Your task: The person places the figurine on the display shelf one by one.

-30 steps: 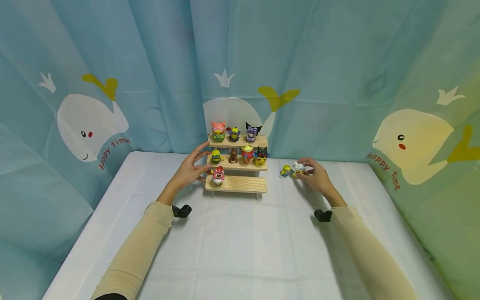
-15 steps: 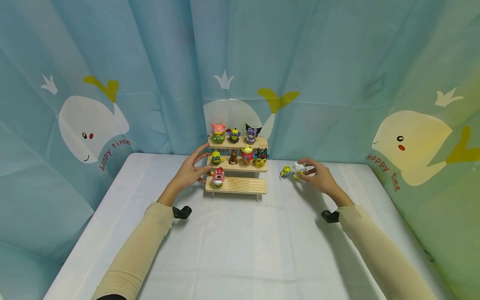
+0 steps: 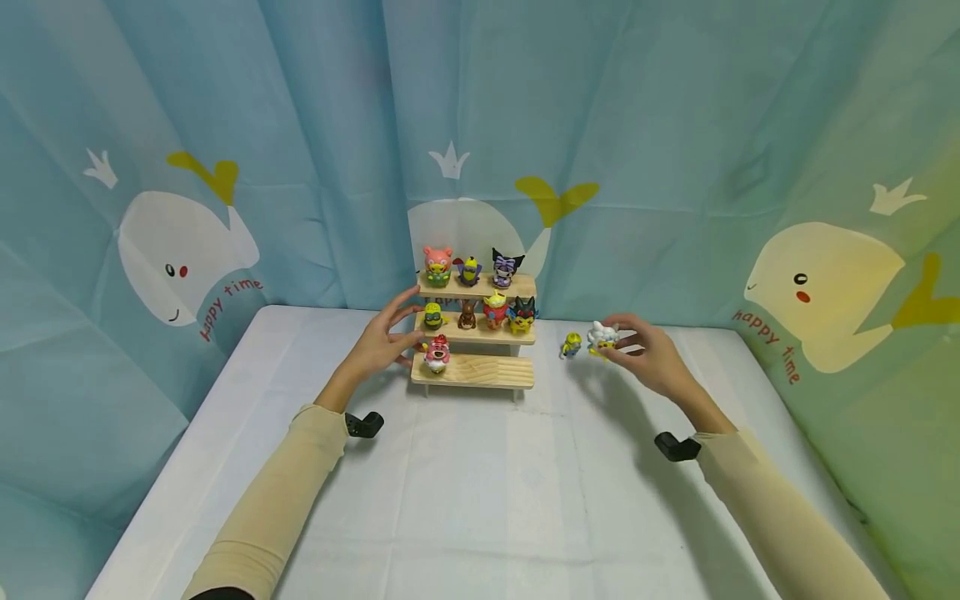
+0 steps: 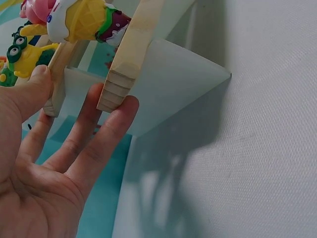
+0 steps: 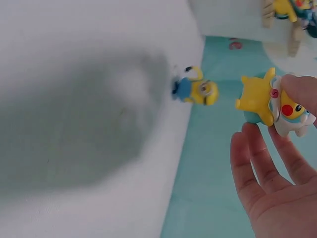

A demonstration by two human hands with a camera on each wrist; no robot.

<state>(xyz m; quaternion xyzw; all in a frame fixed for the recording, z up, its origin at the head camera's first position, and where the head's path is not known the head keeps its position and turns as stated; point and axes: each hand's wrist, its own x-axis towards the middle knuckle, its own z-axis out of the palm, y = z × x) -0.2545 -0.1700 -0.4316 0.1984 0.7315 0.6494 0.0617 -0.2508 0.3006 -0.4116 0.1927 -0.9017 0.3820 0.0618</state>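
At the left end of a three-tier wooden display shelf (image 3: 472, 369), my left hand (image 3: 378, 340) grips the plank ends. Its thumb and a finger pinch the middle plank, while other fingers touch the bottom plank (image 4: 124, 74). My right hand (image 3: 648, 358) pinches a yellow toy figurine with a fluffy white hat (image 5: 257, 96) between thumb and fingers, above the table. Just left of it, a small minion figurine (image 3: 572, 345) in blue stands on the table. A pink bear figurine (image 3: 437, 354) occupies the bottom tier's left end.
Three figurines, including a pink-hooded one (image 3: 438, 267), line the top tier. Several more, including a brown one (image 3: 467, 315), fill the middle tier. A white cloth covers the table (image 3: 480, 492), and a blue curtain (image 3: 660, 125) with whale prints hangs behind.
My right hand has lifted the white-hatted figurine a little and moved it slightly right, away from the minion figurine. The left hand stays at the shelf.
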